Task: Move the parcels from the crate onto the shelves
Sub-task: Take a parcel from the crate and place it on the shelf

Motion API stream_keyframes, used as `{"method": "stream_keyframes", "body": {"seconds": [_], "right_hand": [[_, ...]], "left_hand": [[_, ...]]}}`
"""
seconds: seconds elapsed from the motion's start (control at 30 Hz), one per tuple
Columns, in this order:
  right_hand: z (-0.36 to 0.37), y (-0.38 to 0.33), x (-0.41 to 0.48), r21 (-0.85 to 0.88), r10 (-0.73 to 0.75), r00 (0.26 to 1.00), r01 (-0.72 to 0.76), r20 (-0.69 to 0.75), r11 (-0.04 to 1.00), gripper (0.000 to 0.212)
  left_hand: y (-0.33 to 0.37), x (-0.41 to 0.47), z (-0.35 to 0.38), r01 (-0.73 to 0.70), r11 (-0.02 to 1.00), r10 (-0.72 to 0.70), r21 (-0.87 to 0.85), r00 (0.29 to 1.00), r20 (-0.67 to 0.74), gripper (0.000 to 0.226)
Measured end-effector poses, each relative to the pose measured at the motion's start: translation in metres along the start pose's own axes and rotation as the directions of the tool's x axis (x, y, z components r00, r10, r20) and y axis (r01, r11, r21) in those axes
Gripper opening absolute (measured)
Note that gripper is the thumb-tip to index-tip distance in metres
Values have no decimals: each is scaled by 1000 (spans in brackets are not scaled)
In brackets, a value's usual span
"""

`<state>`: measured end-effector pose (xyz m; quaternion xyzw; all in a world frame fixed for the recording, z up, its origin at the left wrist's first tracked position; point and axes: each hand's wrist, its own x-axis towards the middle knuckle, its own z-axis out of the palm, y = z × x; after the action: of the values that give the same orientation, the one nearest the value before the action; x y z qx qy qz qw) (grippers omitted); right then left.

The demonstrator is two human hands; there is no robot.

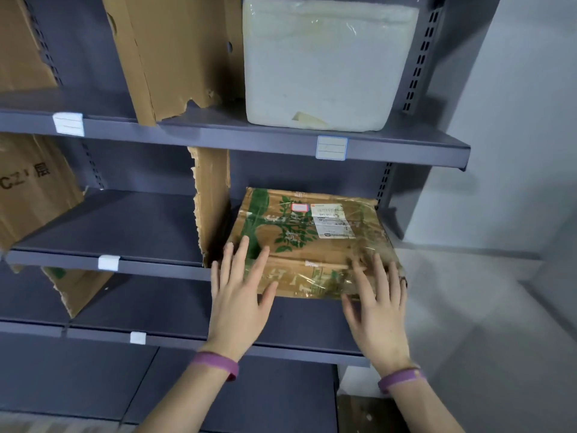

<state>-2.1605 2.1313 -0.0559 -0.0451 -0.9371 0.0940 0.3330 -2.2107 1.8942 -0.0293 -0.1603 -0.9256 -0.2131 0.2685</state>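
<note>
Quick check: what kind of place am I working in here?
Most likely a parcel storeroom or pickup depot: grey metal shelving with label tags, cardboard dividers, and a taped parcel bearing a shipping label.

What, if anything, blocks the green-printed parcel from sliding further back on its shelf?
Nothing visible does. No object shows behind the parcel; the cardboard divider stands beside it on its left, not behind. Left hand and right hand press flat on its near end.
</note>
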Motion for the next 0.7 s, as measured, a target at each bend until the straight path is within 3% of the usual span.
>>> {"method": "stream_keyframes", "body": {"seconds": [0.1, 0.27, 0.4, 0.7], "right_hand": [[7, 6, -33, 25, -65, 997, 64, 32, 998, 66], [10, 4, -48, -22, -46, 961, 54, 272, 998, 79], [12, -1, -29, -48, -7, 947, 24, 322, 999, 77], [27, -8, 16, -66, 37, 907, -10, 419, 998, 73]], "left_hand": [[4, -37, 8, -36, 999, 36, -1, 997, 63, 66], [4, -53, 24, 13, 1000, -9, -17, 978, 209, 71], [1, -31, 30, 91, 988, -57, -125, 966, 252, 71], [-11, 9, 45, 112, 987, -67, -112, 937, 344, 74]]}}
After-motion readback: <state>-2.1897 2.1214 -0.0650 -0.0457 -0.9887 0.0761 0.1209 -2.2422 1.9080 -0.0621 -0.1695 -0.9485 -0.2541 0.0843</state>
